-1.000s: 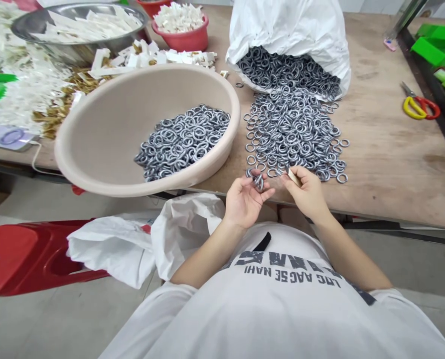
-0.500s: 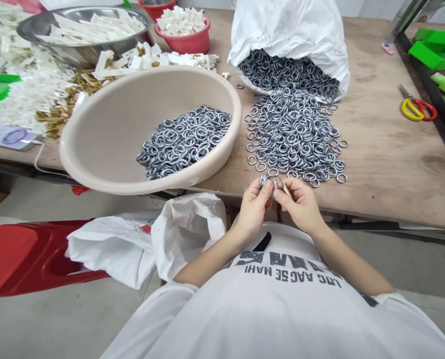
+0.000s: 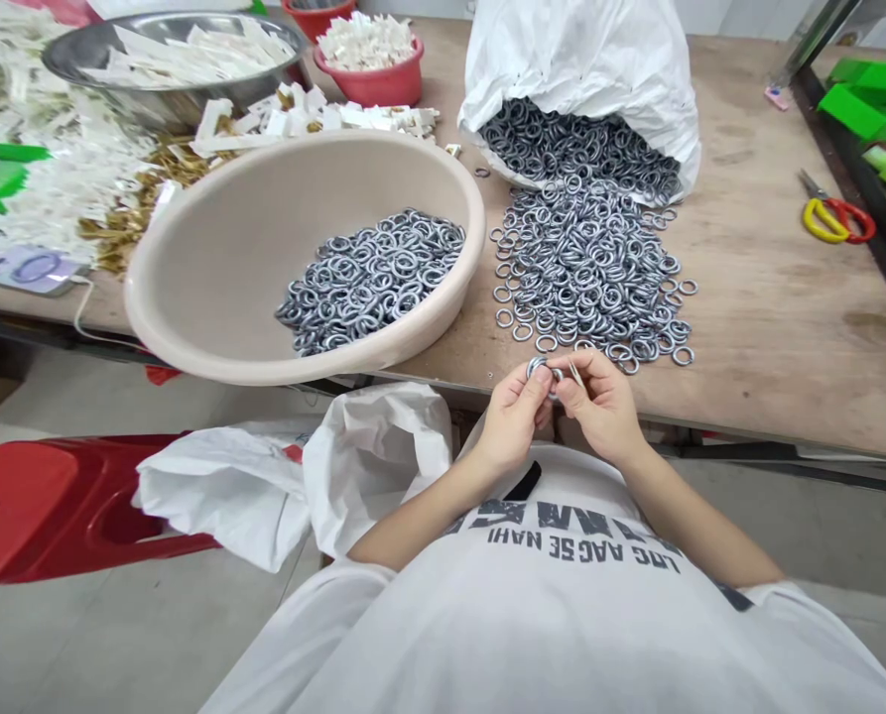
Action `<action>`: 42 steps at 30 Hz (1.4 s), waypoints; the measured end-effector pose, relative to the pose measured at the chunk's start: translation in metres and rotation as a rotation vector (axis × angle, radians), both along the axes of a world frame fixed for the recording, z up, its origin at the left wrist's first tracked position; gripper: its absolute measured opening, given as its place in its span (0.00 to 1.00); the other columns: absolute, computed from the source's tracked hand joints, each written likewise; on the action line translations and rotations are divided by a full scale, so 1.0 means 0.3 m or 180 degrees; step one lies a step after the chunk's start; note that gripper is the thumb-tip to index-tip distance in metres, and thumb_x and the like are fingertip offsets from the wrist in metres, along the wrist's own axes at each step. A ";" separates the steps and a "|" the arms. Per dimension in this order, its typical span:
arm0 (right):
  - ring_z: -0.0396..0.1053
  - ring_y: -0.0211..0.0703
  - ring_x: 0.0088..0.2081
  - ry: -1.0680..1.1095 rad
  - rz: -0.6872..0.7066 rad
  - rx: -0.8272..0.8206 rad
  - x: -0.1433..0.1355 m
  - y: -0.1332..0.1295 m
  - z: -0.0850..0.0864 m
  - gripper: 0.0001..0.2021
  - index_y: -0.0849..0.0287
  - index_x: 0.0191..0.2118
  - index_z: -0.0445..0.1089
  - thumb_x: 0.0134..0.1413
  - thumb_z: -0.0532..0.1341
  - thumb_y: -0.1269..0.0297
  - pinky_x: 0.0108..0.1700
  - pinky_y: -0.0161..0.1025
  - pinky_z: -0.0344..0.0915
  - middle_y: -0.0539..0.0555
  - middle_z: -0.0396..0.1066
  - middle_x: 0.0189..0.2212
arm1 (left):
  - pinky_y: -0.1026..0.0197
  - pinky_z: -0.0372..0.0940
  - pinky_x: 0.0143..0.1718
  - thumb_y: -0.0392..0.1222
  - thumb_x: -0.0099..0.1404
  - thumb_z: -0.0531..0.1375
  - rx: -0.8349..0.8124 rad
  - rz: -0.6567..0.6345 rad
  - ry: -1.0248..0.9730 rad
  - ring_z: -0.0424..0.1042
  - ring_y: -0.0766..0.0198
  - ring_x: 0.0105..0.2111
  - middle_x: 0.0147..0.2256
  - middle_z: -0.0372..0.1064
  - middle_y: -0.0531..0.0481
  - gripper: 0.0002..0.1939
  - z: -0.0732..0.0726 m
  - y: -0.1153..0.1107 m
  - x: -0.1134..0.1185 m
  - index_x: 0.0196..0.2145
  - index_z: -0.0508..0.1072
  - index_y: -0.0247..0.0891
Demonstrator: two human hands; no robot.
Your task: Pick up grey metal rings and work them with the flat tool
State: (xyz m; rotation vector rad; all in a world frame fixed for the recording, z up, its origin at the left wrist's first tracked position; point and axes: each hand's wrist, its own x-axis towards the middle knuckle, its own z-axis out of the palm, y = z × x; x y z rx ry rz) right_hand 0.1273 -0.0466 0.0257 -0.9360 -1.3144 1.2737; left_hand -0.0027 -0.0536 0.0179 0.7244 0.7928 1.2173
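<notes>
At the table's front edge, my left hand (image 3: 513,416) is closed on a few grey rings (image 3: 536,365), pinched between thumb and fingers. My right hand (image 3: 603,409) meets it, its thumb and forefinger at another ring (image 3: 557,381). A thin, pale, pointed tool (image 3: 575,373) sticks up from the right-hand fingers; its exact kind is too small to make out. Just beyond my hands spreads a pile of loose grey rings (image 3: 598,268). To the left, a large beige basin (image 3: 211,248) holds a heap of the same rings (image 3: 375,278).
A white sack (image 3: 583,59) spills rings at the back. Scissors (image 3: 833,213) with red and yellow handles lie to the right. A steel bowl (image 3: 182,99), a red tub (image 3: 375,79) and white plastic pieces crowd the back left. A red stool (image 3: 33,506) stands below.
Both hands have shifted slightly, and the rings in my left hand have turned to face up more. The thin tool in my right hand now stands more upright. The whole view moved a little.
</notes>
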 end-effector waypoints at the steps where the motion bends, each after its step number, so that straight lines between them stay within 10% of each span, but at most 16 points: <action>1: 0.69 0.37 0.28 -0.0018 -0.0021 -0.0029 0.002 0.001 -0.001 0.14 0.54 0.43 0.72 0.59 0.66 0.50 0.31 0.36 0.68 0.49 0.73 0.32 | 0.69 0.47 0.19 0.55 0.64 0.65 -0.0053 -0.0068 -0.0022 0.50 0.75 0.18 0.21 0.53 0.59 0.19 0.002 -0.001 0.000 0.31 0.67 0.36; 14: 0.72 0.42 0.34 -0.1893 -0.0374 0.1019 0.034 -0.027 -0.018 0.09 0.55 0.40 0.71 0.64 0.61 0.55 0.38 0.39 0.63 0.51 0.75 0.33 | 0.71 0.47 0.17 0.53 0.61 0.67 -0.0656 -0.0117 -0.0542 0.48 0.77 0.17 0.21 0.53 0.61 0.21 0.014 0.013 -0.002 0.28 0.62 0.37; 42: 0.69 0.39 0.31 -0.1963 -0.0462 0.0733 0.038 -0.003 -0.025 0.11 0.55 0.36 0.73 0.63 0.62 0.53 0.36 0.37 0.61 0.48 0.74 0.29 | 0.71 0.46 0.17 0.53 0.62 0.67 -0.0601 -0.0350 -0.0466 0.47 0.76 0.17 0.21 0.51 0.61 0.21 -0.006 0.007 -0.037 0.28 0.62 0.37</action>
